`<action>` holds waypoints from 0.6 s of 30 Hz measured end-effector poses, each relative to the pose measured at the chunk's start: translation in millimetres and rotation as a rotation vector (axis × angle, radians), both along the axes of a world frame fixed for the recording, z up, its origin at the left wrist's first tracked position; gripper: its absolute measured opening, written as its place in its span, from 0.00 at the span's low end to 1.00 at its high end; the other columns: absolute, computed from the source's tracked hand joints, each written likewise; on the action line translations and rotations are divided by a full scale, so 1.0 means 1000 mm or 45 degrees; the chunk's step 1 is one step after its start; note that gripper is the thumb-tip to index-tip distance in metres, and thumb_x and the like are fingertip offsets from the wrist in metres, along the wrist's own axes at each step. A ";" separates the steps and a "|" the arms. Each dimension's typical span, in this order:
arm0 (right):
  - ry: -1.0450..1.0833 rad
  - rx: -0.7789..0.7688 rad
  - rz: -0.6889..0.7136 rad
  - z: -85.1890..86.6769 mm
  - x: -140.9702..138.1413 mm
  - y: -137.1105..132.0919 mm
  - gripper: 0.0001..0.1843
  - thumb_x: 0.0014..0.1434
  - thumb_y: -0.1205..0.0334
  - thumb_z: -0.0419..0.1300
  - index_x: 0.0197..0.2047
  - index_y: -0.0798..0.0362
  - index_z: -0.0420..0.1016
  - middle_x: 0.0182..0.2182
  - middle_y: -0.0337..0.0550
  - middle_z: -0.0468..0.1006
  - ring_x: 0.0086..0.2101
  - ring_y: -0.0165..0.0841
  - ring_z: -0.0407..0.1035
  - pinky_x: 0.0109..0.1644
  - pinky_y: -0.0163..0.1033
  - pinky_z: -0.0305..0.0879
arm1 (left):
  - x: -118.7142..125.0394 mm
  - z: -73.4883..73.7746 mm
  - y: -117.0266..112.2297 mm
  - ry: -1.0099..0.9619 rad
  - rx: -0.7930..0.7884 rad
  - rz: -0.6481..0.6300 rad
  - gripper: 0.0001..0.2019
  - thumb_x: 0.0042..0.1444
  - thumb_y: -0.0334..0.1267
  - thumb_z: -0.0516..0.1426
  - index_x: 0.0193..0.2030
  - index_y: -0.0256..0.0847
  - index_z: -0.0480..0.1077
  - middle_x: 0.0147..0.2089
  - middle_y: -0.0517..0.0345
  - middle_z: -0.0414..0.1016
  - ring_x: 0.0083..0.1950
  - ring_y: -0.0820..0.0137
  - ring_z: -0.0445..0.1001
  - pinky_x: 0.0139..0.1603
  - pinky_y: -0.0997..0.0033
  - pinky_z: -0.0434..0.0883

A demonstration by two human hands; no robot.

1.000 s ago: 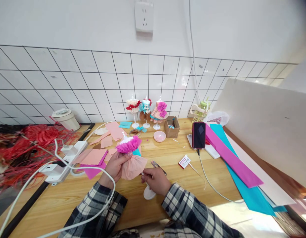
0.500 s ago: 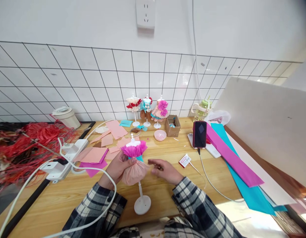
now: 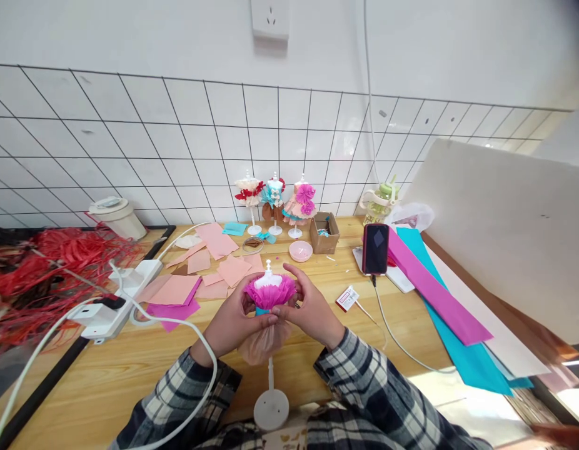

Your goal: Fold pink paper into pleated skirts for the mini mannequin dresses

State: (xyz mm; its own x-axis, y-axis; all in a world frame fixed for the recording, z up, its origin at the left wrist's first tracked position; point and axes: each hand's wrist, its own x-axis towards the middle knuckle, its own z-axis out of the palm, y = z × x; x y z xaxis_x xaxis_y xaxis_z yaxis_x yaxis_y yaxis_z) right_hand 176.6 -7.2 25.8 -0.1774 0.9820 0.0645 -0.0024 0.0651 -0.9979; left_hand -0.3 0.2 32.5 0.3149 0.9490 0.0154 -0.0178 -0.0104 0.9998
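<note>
Head view, looking down over a wooden table (image 3: 130, 375). Noted a small mannequin (image 3: 269, 282) on a white stand, dressed in crepe paper: magenta ruffle (image 3: 269, 294) at the chest, teal band beneath, peach skirt (image 3: 266, 340) hanging below. Held upright over the near table edge, between both hands. Left hand (image 3: 231, 322) closed round the waist from the left, fingers curled onto the teal band and the skirt top. Right hand (image 3: 311, 312) closed on the same spot from the right, thumb up against the ruffle, fingertips meeting those of the left at the waist. Round stand base (image 3: 271, 409) seen low at the table edge; cannot tell whether resting on anything. Plaid sleeves on both forearms. Logged to the left: white power strip (image 3: 106, 309) with a thick white cable looping past the left wrist, loose peach and magenta paper pieces (image 3: 177, 292), red raffia heap (image 3: 50, 269), white lidded jar (image 3: 117, 217). Logged at the back, against the tiled wall: three dressed mannequins (image 3: 274, 199) in a row, cardboard box (image 3: 324, 232) just beside, pink dish (image 3: 301, 250) in front. Logged to the right: dark phone (image 3: 375, 249) propped upright with a cable attached, red-and-white packet (image 3: 348, 299) near it, long magenta strip (image 3: 434, 290) lying over a teal sheet (image 3: 472, 362).
</note>
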 end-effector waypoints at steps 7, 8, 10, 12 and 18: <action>-0.202 0.073 -0.056 0.001 0.004 0.001 0.49 0.44 0.63 0.68 0.65 0.47 0.48 0.30 0.32 0.68 0.20 0.20 0.55 0.23 0.28 0.53 | 0.004 -0.001 0.002 0.001 -0.002 -0.022 0.39 0.38 0.31 0.69 0.58 0.43 0.59 0.56 0.48 0.69 0.56 0.58 0.70 0.57 0.60 0.67; -0.228 0.088 -0.071 0.001 0.004 0.001 0.49 0.44 0.63 0.68 0.65 0.46 0.48 0.30 0.32 0.69 0.20 0.20 0.55 0.22 0.28 0.52 | 0.003 -0.002 0.002 -0.010 -0.002 -0.029 0.39 0.37 0.30 0.69 0.58 0.43 0.59 0.56 0.48 0.69 0.57 0.58 0.69 0.57 0.60 0.67; -0.270 0.106 -0.107 0.001 0.004 0.000 0.49 0.45 0.64 0.67 0.65 0.45 0.47 0.29 0.31 0.69 0.19 0.20 0.55 0.22 0.28 0.52 | 0.002 -0.003 0.002 -0.034 0.000 -0.058 0.40 0.36 0.29 0.69 0.58 0.45 0.60 0.57 0.49 0.69 0.58 0.58 0.68 0.57 0.62 0.67; -0.295 0.117 -0.145 0.001 0.003 0.000 0.49 0.45 0.64 0.67 0.65 0.44 0.46 0.29 0.30 0.69 0.19 0.20 0.55 0.21 0.28 0.52 | 0.001 -0.005 0.001 -0.075 -0.015 -0.125 0.38 0.38 0.29 0.69 0.58 0.46 0.61 0.59 0.50 0.68 0.59 0.58 0.67 0.58 0.62 0.66; -0.170 0.102 -0.165 -0.005 0.004 0.006 0.48 0.44 0.61 0.68 0.64 0.45 0.48 0.36 0.35 0.71 0.20 0.19 0.58 0.22 0.28 0.55 | -0.002 -0.009 0.005 -0.203 -0.144 -0.192 0.29 0.45 0.32 0.66 0.55 0.44 0.65 0.58 0.48 0.70 0.56 0.58 0.70 0.54 0.63 0.69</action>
State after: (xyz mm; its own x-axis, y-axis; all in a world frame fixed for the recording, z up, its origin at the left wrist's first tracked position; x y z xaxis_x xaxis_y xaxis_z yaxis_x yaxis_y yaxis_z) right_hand 180.2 -0.9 20.4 -0.0622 0.9899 0.1277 0.1432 0.1355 -0.9804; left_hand -2.3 4.8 23.3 0.4551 0.8900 -0.0273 -0.1680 0.1159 0.9790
